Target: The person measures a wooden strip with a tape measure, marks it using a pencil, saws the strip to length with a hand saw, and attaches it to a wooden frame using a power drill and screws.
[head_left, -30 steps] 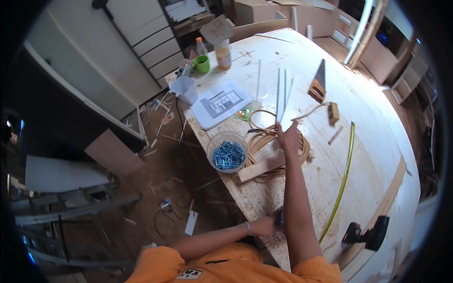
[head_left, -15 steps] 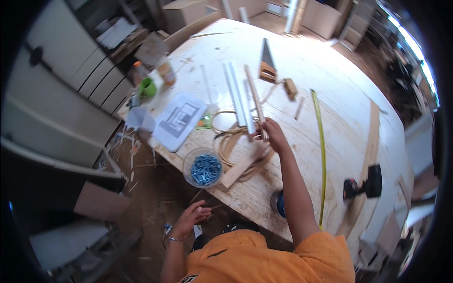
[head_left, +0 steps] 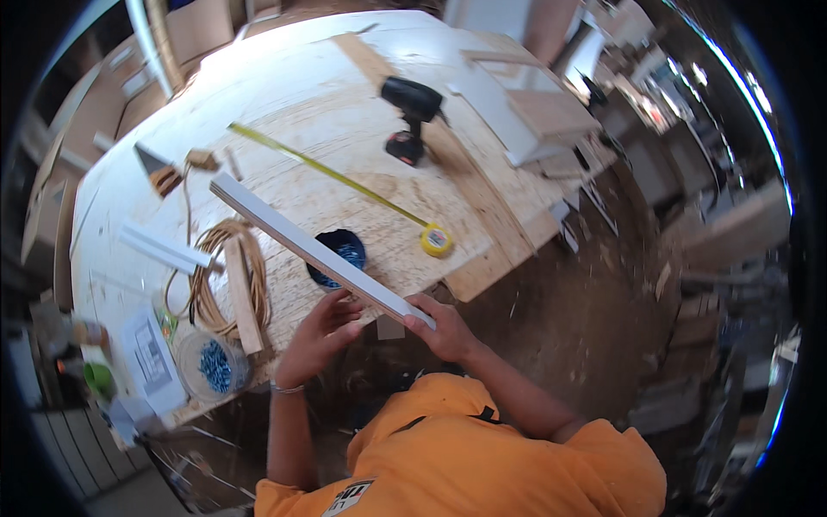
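Observation:
A long, narrow wooden strip [head_left: 319, 252] with a white face and bare wood edge is held slanting over the table's near edge. My right hand [head_left: 444, 329] grips its near end, thumb on the white face. Beside the strip's lower edge is my left hand [head_left: 320, 332], palm inward and fingers apart; whether its fingertips touch the wood is unclear. Behind the strip, partly covered by it, stands a dark bowl [head_left: 351, 244] of blue screws. To the left, a clear tub [head_left: 214, 366] holds more blue screws.
A coiled hose [head_left: 207, 297], a short board [head_left: 244, 297] and white strips [head_left: 168, 248] lie left. A handsaw [head_left: 162, 177] is farther back. An extended yellow tape measure [head_left: 437, 239] and a cordless drill [head_left: 412, 116] occupy the right of the table [head_left: 284, 103].
My right hand has lifted the strip off the table and brought it close to me. My left hand has come up beside it. The view has turned right.

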